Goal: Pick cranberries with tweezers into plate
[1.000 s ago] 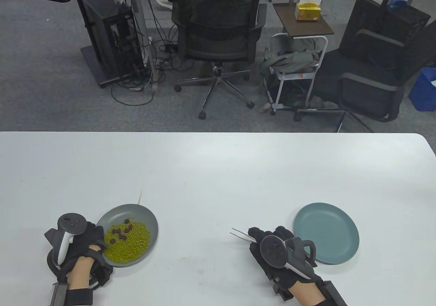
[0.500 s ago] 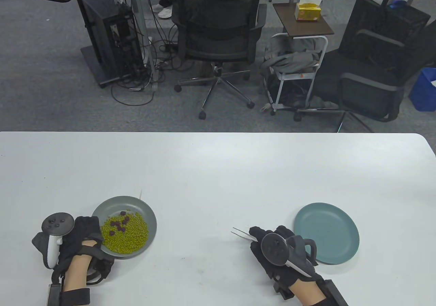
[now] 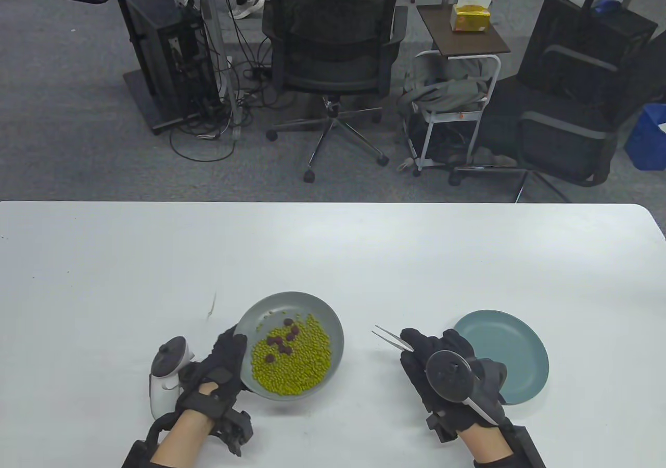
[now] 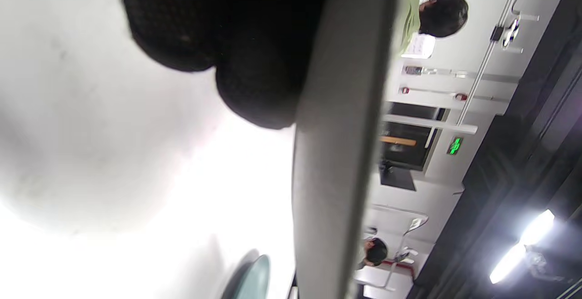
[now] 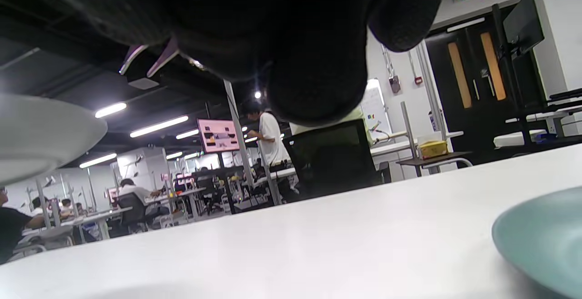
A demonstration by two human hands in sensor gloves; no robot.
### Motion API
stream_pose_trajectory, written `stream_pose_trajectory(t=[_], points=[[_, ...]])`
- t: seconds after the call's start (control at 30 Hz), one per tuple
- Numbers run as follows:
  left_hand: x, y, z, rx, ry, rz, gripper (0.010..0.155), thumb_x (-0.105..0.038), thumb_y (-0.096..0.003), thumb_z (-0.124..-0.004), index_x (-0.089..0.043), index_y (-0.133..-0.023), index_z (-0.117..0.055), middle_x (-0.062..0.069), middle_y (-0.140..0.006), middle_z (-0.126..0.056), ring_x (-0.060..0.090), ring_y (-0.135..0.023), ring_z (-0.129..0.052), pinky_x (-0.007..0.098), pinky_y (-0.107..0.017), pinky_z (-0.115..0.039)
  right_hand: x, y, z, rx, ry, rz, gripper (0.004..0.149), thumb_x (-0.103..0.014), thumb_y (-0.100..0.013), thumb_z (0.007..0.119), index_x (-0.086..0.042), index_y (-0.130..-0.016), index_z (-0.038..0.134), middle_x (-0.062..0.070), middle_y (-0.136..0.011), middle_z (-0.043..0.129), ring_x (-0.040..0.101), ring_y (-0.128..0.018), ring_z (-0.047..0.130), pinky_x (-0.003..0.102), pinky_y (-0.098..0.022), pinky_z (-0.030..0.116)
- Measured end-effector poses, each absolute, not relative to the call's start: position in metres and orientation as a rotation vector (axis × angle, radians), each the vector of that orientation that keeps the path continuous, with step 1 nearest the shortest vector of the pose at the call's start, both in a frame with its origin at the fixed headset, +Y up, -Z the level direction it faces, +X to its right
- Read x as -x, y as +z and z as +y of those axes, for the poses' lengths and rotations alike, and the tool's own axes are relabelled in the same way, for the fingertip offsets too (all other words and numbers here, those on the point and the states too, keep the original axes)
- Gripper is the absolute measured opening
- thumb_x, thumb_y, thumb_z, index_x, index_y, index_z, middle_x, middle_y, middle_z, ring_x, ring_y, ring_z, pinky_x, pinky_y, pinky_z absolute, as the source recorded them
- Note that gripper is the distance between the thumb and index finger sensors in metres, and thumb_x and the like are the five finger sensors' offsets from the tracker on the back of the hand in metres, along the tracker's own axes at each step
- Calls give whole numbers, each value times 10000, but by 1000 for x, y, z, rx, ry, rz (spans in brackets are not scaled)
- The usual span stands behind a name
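So the grey plate (image 3: 333, 327) has slid right across the white bench (image 3: 333, 249), now near the teal plate (image 3: 525, 348). Left hand (image 3: 221, 364) grips its rim. Right hand (image 3: 442, 369) pinches the tweezers (image 3: 391, 338), tips slightly apart, nothing between. Cranberries (image 3: 283, 340) sit on green beans (image 3: 296, 366).

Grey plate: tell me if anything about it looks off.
The grey plate is tilted, not flat: the left hand grips its near-left rim, and the wrist view shows it raised off the table. The peas and cranberries lie toward its lower side; none has spilled.
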State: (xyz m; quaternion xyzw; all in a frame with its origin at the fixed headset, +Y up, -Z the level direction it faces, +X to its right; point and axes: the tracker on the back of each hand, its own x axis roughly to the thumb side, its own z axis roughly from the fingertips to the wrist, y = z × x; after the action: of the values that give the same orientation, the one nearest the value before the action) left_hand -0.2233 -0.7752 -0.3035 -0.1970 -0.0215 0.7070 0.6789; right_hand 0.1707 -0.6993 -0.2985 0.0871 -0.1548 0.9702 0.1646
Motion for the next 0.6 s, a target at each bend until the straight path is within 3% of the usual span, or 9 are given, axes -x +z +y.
stream_pose_trajectory(t=[0.23, 0.6], points=[[197, -297, -792, 541, 1589, -76, 585, -511, -530, -576, -236, -1023, -424, -5, -800, -788, 205, -433, -1075, 396, -331, -905, -172, -296, -695, -258, 2756, -485, 512, -537, -356, 725, -355, -835, 724, -165, -523, 890, 99, -551, 952, 466, -729, 581], [186, -297, -800, 565, 1526, -103, 587, -520, -533, -573, -232, -1023, -428, 1, -792, -790, 204, -422, -1072, 395, -325, -900, -132, -274, -691, -541, 2865, -524, 503, -553, -334, 771, -358, -796, 802, -157, -490, 926, 103, -553, 969, 451, -733, 586]])
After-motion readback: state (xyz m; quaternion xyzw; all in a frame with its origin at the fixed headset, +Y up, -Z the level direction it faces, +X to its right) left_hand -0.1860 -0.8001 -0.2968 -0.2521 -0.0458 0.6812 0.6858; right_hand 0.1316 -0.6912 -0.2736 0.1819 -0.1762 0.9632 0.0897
